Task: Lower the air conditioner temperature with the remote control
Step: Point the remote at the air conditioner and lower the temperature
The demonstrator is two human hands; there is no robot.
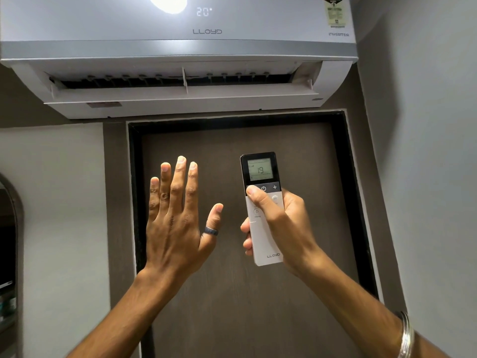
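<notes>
A white wall-mounted air conditioner fills the top of the view, its flap open and its front panel reading 20. My right hand grips a white remote control held upright and pointed up at the unit. The remote's small screen reads 19. My right thumb rests on the dark button strip, at its left end beside the power and plus symbols. My left hand is raised to the left of the remote, palm away, fingers spread, holding nothing. A dark ring sits on its thumb.
A brown door in a black frame stands straight ahead below the unit. Grey walls lie to the left and right. A dark arched opening shows at the left edge. A metal bangle circles my right wrist.
</notes>
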